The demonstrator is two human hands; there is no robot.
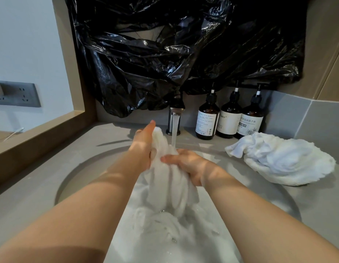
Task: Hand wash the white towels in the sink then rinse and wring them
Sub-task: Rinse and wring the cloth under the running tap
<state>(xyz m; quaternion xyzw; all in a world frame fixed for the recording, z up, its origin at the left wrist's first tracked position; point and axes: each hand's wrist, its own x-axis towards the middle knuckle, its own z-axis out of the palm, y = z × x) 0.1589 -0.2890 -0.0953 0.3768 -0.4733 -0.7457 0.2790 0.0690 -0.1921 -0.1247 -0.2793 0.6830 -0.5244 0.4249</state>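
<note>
Two hands, left hand [144, 147], right hand [185, 166] — fingers [169, 158] clenched round wet towel [170, 188], under running tap [176, 106].

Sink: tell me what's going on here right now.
A person is washing a white towel over the sink. The left hand and right hand each have a grip on its bunched upper part, beside the water stream running from the faucet. Its lower end hangs into sudsy water. A second towel lies crumpled on the counter, near three brown pump bottles.
</note>
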